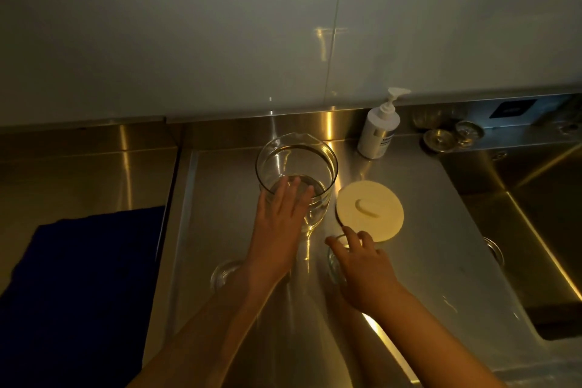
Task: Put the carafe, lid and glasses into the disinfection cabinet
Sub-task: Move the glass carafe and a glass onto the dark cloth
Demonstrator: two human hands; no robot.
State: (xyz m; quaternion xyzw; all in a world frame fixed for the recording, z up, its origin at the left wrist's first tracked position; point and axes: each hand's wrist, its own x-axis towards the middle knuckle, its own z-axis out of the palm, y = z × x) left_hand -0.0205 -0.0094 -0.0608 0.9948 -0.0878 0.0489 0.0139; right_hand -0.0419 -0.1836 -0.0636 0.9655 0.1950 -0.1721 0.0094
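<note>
one carafe (296,167), one lid (370,211) just right of it and two glasses (225,272) stand on the steel table (425,230). left hand (278,230) lies on the carafe, fingers straight; right hand (362,268) has fingers curled over the right glass (335,257). the soap bottle (378,129) label is unreadable.

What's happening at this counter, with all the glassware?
A person is gathering glassware on a stainless steel counter. The left hand, fingers straight, reaches against the side of a large clear glass carafe, which stands upright. The right hand curls its fingers over the rim of a small clear drinking glass. A round cream lid lies flat beside the carafe. Another small glass stands under the left wrist. Nothing is lifted yet.
</note>
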